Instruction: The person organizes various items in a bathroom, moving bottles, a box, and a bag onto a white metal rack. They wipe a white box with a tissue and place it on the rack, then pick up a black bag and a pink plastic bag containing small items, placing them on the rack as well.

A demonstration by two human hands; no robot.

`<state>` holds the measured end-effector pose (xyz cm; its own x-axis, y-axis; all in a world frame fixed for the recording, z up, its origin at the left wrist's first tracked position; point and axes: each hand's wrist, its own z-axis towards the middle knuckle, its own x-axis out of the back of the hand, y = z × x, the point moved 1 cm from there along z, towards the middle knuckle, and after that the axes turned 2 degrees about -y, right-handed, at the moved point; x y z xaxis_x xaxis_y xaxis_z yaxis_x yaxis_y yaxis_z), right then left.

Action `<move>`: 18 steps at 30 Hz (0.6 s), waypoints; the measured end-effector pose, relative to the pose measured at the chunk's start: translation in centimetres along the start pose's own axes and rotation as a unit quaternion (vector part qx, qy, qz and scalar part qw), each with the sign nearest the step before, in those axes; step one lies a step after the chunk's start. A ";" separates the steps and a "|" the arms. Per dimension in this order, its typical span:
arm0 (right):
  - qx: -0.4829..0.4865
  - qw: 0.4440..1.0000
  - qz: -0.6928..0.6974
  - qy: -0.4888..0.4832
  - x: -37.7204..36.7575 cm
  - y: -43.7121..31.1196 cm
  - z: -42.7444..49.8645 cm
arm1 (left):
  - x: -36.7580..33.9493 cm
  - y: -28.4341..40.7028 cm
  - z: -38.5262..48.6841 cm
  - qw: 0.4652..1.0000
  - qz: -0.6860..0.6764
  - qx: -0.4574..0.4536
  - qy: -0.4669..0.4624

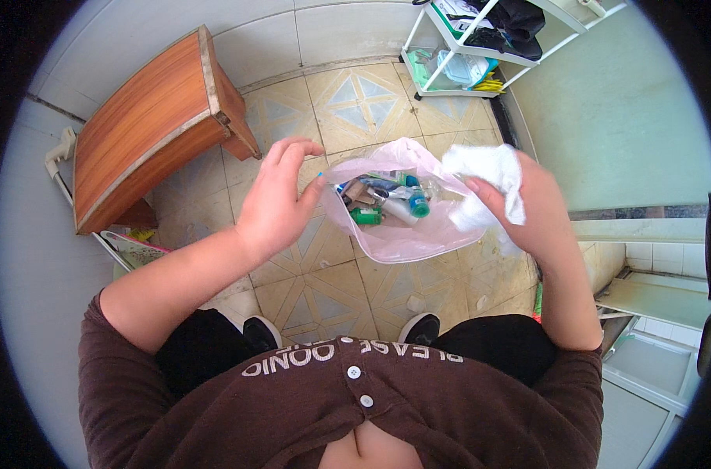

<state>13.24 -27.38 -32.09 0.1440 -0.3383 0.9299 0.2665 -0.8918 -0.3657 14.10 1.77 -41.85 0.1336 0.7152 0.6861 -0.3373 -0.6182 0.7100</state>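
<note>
A pink plastic bag (414, 249) hangs open in front of me, with several small bottles and tubes inside, among them a green-capped bottle (366, 216), a teal-capped bottle (418, 205) and a white tube (399, 210). My left hand (282, 196) is at the bag's left rim, the thumb near the plastic and the fingers raised and apart; whether it grips the rim is unclear. At the right rim, my right hand (525, 199) holds a white cloth (485, 167) between thumb and fingers. The cloth partly covers that side of the bag.
A curved wooden furniture piece (150, 129) stands on the tiled floor (308, 281) at the upper left. A white wheeled rack (458, 92) with packages stands at the top right, beside a pale green panel (613, 117). My shoes (421, 329) are below the bag.
</note>
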 end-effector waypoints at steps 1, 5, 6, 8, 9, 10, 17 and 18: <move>0.025 0.988 0.141 0.051 -0.3 -0.9 0.0 | 0.3 0.8 -0.1 0.999 -0.017 -0.040 -0.002; 0.095 0.878 0.468 -0.024 -2.0 -4.4 1.9 | -0.7 5.6 -0.9 0.873 -0.484 -0.006 -0.063; 0.147 0.868 0.474 -0.036 -2.8 -5.6 2.2 | -0.4 6.2 -0.9 0.843 -0.533 0.031 -0.062; 0.281 0.880 0.382 0.031 -4.2 -7.6 3.4 | 1.1 5.9 0.0 0.804 -0.580 0.083 -0.104; 0.331 0.896 0.289 0.070 -4.2 -7.8 4.0 | 2.2 5.1 0.3 0.790 -0.559 0.207 -0.142; 0.338 0.900 0.264 0.075 -4.3 -7.8 4.5 | 2.4 4.6 0.7 0.780 -0.585 0.206 -0.088; 0.046 0.944 -0.024 -0.324 -8.3 -0.1 5.1 | 5.2 -0.3 1.8 0.777 -0.578 0.232 0.087; 0.063 0.918 -0.083 -0.383 -11.3 0.4 5.3 | 5.0 -0.6 1.7 0.781 -0.571 0.242 0.080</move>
<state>16.74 -22.30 -42.99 0.7069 0.1525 0.6907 0.4468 -0.8533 -0.2689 16.55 5.16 -38.62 -0.0418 0.8979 -0.4381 0.3120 0.4283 0.8481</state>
